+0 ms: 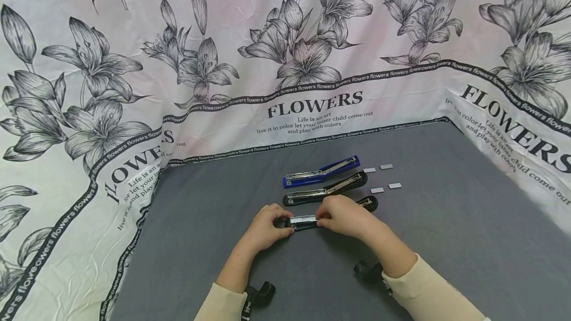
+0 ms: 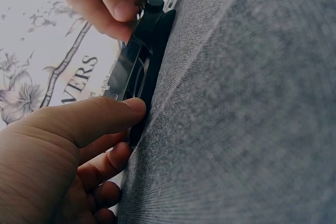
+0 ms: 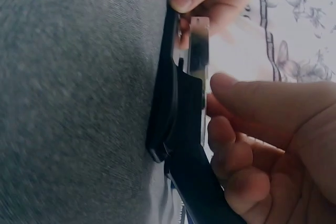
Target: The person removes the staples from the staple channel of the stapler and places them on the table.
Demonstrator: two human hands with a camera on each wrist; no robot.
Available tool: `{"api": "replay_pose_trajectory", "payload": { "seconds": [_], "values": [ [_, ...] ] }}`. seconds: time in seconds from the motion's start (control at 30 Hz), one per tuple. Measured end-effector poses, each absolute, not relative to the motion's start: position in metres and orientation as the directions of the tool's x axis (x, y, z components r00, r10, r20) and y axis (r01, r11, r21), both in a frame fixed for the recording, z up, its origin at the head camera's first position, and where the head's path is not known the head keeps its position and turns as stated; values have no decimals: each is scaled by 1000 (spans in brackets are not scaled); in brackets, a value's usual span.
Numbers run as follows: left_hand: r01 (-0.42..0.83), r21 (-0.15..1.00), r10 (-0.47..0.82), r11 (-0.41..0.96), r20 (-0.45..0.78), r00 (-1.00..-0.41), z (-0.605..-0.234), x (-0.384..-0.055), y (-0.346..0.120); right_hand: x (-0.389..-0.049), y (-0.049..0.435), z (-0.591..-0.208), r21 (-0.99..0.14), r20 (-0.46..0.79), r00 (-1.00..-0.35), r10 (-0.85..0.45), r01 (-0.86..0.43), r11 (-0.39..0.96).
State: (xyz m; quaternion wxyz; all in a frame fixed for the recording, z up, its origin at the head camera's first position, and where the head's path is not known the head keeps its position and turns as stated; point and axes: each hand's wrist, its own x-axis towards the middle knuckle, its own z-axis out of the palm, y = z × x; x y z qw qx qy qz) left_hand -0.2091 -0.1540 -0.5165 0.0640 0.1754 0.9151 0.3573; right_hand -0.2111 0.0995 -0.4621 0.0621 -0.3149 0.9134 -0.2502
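Note:
A black stapler lies on the grey cloth with its top swung back and its shiny metal magazine showing, raised a little off the base. My left hand pinches the stapler's front end, thumb on the near side, as the left wrist view shows. With bent fingers and thumb, my right hand grips at the rear part of the magazine, by the hinge; the exact grip is partly hidden. Just behind stand another black stapler and a blue stapler, both opened out.
Several small pale staple strips lie on the grey cloth, right of the staplers. White flower-printed fabric rises at the back and both sides. Dark wrist-worn mounts sit at both cuffs.

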Motion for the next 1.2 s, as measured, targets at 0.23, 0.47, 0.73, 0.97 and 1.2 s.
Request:
{"api": "replay_pose_trajectory", "payload": {
  "seconds": [0.23, 0.47, 0.73, 0.97, 1.2],
  "values": [
    [285, 677, 368, 678, 23, -930, -516, -208, -154, -205, 92, -463, -405, 48, -819, -572, -540, 738],
    [282, 678, 370, 679, 16, -929, -516, -208, -154, -201, 87, -464, -474, 4, -878, -478, -423, 772],
    [296, 677, 374, 674, 32, -927, -516, -208, -154, -199, 81, -464, -542, 36, -935, -353, -315, 779],
    [304, 672, 382, 675, 34, -923, -516, -208, -155, -203, 79, -470, -593, 79, -937, -340, -318, 740],
    [308, 674, 387, 671, 36, -921, -516, -210, -155, -205, 79, -472, -614, 78, -907, -414, -371, 697]
  ]
}}
